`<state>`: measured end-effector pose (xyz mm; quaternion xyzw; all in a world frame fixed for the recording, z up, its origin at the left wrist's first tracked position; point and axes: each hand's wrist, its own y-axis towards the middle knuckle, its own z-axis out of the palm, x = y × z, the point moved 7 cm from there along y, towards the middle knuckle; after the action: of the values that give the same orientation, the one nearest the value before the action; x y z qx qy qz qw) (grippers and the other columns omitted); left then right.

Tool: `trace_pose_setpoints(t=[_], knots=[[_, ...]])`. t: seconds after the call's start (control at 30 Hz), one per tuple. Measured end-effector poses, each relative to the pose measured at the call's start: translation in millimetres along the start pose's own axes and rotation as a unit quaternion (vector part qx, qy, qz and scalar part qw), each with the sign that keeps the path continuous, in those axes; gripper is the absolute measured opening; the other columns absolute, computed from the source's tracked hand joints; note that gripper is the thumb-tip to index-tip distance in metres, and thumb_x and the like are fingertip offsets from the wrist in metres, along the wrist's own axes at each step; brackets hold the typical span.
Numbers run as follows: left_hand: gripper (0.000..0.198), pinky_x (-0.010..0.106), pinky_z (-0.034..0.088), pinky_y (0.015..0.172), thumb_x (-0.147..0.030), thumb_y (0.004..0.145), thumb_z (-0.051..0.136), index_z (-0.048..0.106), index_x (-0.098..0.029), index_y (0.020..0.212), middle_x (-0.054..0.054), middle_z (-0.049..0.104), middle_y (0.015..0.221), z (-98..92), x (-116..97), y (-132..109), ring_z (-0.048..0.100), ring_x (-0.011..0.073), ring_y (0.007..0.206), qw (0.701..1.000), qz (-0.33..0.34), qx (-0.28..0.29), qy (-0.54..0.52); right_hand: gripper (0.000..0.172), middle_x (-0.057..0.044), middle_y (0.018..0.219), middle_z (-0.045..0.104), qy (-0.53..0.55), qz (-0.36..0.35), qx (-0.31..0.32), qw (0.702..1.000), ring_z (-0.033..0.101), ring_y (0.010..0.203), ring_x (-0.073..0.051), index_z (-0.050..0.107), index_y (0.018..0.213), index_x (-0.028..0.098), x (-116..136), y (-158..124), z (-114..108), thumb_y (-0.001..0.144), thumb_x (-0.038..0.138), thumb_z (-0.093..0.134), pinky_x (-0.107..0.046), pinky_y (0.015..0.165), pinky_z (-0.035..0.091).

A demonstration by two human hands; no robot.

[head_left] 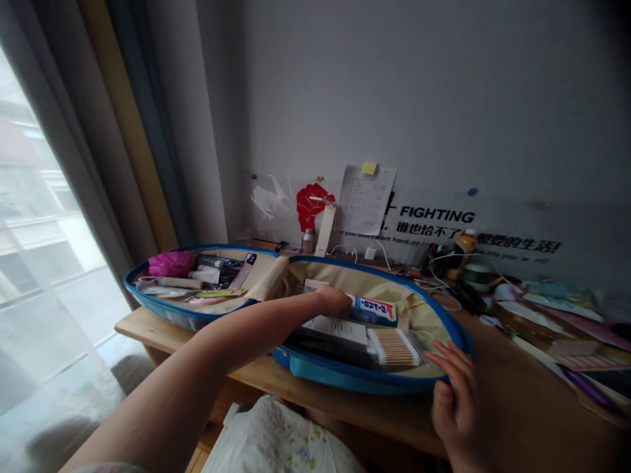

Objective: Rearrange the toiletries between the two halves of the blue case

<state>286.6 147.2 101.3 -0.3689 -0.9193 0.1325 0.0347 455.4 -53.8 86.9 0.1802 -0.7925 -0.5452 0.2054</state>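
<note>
An open blue case (355, 381) with a cream lining lies on the wooden desk (513, 401), split into two halves. My left hand (334, 301) reaches into the right half with its fingers closed around a white and blue box (377, 309). Under it lie a flat white box (335, 328) and a pack of cotton swabs (394, 347). My right hand (456, 394) rests with spread fingers on the case's near right rim. The left half (162, 307) holds a pink pouch (171, 263), tubes and pens.
A cluttered heap of papers, cables, a small bottle and a green cup (476, 274) fills the desk's right and back. The wall behind has a poster (444, 223) and a note sheet (365, 200). A curtain (123, 131) and window stand at left.
</note>
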Motion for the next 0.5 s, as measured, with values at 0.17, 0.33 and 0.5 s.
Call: trace_pose_setpoints(t=[0.17, 0.33, 0.5], knots=[[0.028, 0.049, 0.050, 0.100, -0.034, 0.093, 0.065, 0.066, -0.020, 0.117, 0.008, 0.066, 0.125, -0.8, -3, -4, 0.061, 0.0241, 0.115, 1.000, 0.015, 0.007, -0.011, 0.035, -0.015, 0.119, 0.064, 0.000, 0.006, -0.004, 1.000, 0.054, 0.126, -0.033, 0.063, 0.115, 0.019, 0, -1, 0, 0.101, 0.038, 0.037, -0.058, 0.101, 0.044], [0.031, 0.046, 0.050, 0.100, -0.028, 0.088, 0.069, 0.067, -0.025, 0.119, 0.006, 0.069, 0.121, -11.0, 6, -4, 0.063, 0.0249, 0.113, 0.997, 0.005, -0.037, -0.068, 0.035, -0.014, 0.118, 0.065, 0.004, 0.011, -0.011, 1.000, 0.054, 0.125, -0.033, 0.063, 0.113, 0.019, -1, -1, 0, 0.101, 0.041, 0.038, -0.057, 0.102, 0.044], [0.037, 0.046, 0.054, 0.094, -0.040, 0.097, 0.058, 0.059, -0.017, 0.126, 0.010, 0.063, 0.123, -23.0, 24, -1, 0.063, 0.0222, 0.108, 0.978, -0.034, -0.107, -0.174, 0.035, -0.015, 0.118, 0.064, 0.004, 0.004, -0.008, 1.000, 0.054, 0.124, -0.033, 0.063, 0.114, 0.019, -1, 0, 0, 0.101, 0.040, 0.037, -0.058, 0.101, 0.045]])
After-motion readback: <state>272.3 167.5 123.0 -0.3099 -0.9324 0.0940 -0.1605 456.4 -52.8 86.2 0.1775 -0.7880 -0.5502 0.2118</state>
